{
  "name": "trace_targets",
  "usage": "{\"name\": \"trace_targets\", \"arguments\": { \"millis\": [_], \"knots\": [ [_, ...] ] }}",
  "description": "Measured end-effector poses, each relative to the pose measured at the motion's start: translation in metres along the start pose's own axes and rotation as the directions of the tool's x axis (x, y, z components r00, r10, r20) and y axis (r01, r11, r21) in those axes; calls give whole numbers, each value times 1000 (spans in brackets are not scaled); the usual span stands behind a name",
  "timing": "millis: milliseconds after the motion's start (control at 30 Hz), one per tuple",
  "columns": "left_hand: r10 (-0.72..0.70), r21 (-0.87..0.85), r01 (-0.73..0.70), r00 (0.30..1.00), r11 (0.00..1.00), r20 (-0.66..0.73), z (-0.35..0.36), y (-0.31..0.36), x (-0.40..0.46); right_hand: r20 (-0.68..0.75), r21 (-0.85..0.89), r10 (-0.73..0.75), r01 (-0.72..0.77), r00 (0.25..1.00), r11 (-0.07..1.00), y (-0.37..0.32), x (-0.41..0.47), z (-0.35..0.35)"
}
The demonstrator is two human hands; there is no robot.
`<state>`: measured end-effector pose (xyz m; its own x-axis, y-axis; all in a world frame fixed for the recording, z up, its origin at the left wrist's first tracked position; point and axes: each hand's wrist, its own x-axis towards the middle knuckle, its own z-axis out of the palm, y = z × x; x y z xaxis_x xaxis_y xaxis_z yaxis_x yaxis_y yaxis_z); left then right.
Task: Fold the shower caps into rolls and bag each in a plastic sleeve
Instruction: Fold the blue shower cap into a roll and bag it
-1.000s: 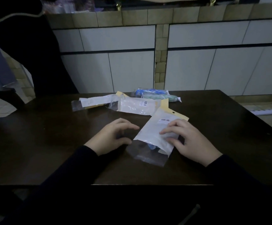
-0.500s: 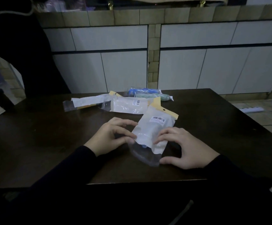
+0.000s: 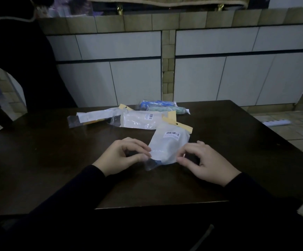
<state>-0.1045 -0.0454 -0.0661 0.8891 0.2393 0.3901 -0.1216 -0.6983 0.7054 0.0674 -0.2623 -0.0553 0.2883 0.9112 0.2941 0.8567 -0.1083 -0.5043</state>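
A white plastic sleeve (image 3: pixel 168 144) with a yellow header and a barcode label lies in the middle of the dark table (image 3: pixel 56 160). Something blue shows through its clear near end. My left hand (image 3: pixel 123 154) pinches the sleeve's left edge near that end. On the other side, my right hand (image 3: pixel 205 160) pinches its right edge. Two more sleeves lie behind it: a wide one (image 3: pixel 143 120) and a narrow one (image 3: pixel 94 116) to the left. Rolled shower caps, one blue (image 3: pixel 156 104) and one green (image 3: pixel 167 109), rest at the far edge.
The table's near edge runs just below my sleeves. White tiled cabinets (image 3: pixel 132 69) stand behind the table. A dark chair back (image 3: pixel 29 69) rises at the far left. A white power strip (image 3: pixel 277 122) lies on the tiled floor at right.
Both hands closed in on the sleeve's near end: the left hand moved right to its edge, the right hand went from lying on top to pinching the side. The sleeve turned more upright.
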Motion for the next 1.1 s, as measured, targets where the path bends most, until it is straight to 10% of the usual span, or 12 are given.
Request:
{"name": "trace_targets", "arguments": {
  "millis": [600,933,1100],
  "knots": [
    [-197,-226,195,980,954,14,7,7,4,-15,120,162,-159,987,980,-4,2,3],
    [-85,-65,81,995,995,-50,13,21,6,-61,244,300,-277,952,929,-9,7,3],
    [-250,-24,249,966,968,-66,21,10,13,-79,178,378,-360,923,916,-5,5,6]
  ]
}}
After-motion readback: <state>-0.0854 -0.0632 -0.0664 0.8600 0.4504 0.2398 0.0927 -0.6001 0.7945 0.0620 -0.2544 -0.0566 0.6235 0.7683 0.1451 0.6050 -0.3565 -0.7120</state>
